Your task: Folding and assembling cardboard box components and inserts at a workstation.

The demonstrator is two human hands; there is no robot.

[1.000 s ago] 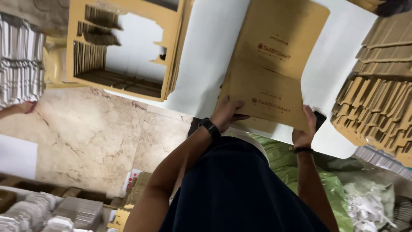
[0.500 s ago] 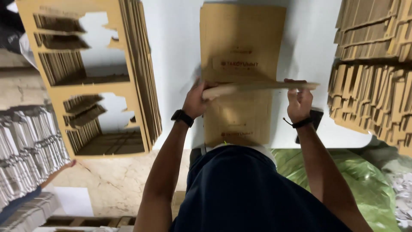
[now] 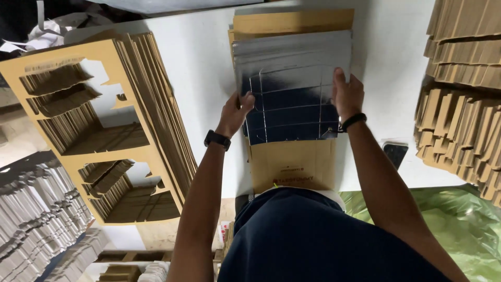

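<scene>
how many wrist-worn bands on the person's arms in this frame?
2. A black watch sits on the wrist of the left hand; a thin black band circles the wrist of the right hand. Both hands grip the silver-lined sheet. None seems hidden.

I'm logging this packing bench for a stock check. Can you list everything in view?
silver sheet: one, shiny silver, held over the cardboard
flat cardboard: one, brown, on the table under the sheet
table: one, white
die-cut card stack: one stack, tan, left
folded card stacks: several, brown, right
grey stacks: several, lower left
green plastic bag: one, lower right
phone: one, dark, right
left hand: sheet's left edge
right hand: sheet's right edge
</scene>
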